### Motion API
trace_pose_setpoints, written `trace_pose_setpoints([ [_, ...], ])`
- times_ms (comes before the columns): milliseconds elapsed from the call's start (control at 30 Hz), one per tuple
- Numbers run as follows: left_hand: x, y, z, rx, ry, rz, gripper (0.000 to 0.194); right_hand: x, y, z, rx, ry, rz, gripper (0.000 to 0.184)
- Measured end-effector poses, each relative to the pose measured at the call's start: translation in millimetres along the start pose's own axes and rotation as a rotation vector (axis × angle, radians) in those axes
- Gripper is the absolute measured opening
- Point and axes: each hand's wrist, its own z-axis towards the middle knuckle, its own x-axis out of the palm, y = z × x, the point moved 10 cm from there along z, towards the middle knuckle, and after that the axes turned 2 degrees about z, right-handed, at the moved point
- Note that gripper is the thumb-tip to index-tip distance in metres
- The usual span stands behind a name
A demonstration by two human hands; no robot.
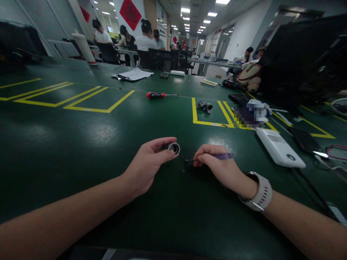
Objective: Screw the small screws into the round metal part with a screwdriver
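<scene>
My left hand [148, 162] is closed around a short cylindrical metal part [174, 148], its round open end turned toward me with small details inside. In my right hand [217, 162] is a thin screwdriver [223, 156] with a translucent purple handle, gripped like a pen. Its shaft points left, and a tiny dark piece [186, 161] shows at the tip, perhaps a screw. Just below the tip, a small ring-like piece [183, 171] lies on the green table. The screwdriver and the metal part are apart.
A red-and-black screwdriver [155, 95] lies farther back. Metal connector parts [205, 107] sit inside a yellow-taped box. To the right are a white power bank [280, 147] with a cable and a black phone [307, 141]. Papers [134, 74] lie at the back; people sit beyond.
</scene>
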Motion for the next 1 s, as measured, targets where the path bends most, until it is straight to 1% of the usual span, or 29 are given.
trace_pose_setpoints([
  [100,0.4,0.4,-0.1,-0.001,0.002,0.003,0.038,5.6,-2.5,2.0,0.105,0.094,0.096,0.019],
  [133,0.8,0.6,-0.1,-0.002,0.005,0.004,0.038,7.0,-1.2,1.4,0.103,0.112,0.096,0.019],
  [167,1.1,0.6,-0.2,-0.002,0.006,0.006,0.038,7.9,2.0,0.2,0.069,0.119,0.064,0.019],
  [200,1.4,0.5,-0.3,-0.002,0.006,0.007,0.038,8.6,7.4,-1.8,0.003,0.117,-0.001,0.019],
  [267,1.7,-0.3,-0.5,0.004,0.006,0.001,0.038,13.7,23.8,-10.5,-0.211,0.107,-0.196,0.017],
  [333,1.6,-1.1,-0.6,0.011,0.005,-0.004,0.039,26.7,39.8,-25.6,-0.452,0.122,-0.389,0.015],
  [367,1.4,-1.2,-0.6,0.014,0.004,-0.005,0.039,34.2,43.0,-32.5,-0.532,0.14,-0.463,0.013],
  [433,1.5,-1.1,-0.5,0.015,0.007,-0.007,0.04,45.5,43.6,-40.8,-0.613,0.162,-0.585,0.011],
  [567,0.7,-1.1,-0.7,0.017,0.001,-0.008,0.038,55.9,39.3,-42.2,-0.634,0.175,-0.737,0.013],
  [633,0.2,-2.7,-1.0,0.033,0.002,-0.008,0.036,56.3,40.6,-42.0,-0.643,0.166,-0.752,0.015],
  [700,0.0,-4.6,-1.2,0.053,0.007,0.003,0.034,53.5,46.5,-44.6,-0.683,0.124,-0.739,0.016],
  [867,1.2,-6.5,-3.4,0.082,0.026,0.057,0.026,44.1,68.7,-64.3,-0.871,-0.009,-0.663,0.018],
  [933,2.9,-6.8,-4.8,0.092,0.035,0.09,0.025,44.3,72.9,-69.6,-0.91,-0.017,-0.651,0.019],
  [1000,5.5,-7.3,-6.5,0.108,0.048,0.131,0.024,46.8,73.7,-70.7,-0.918,-0.001,-0.657,0.019],
])
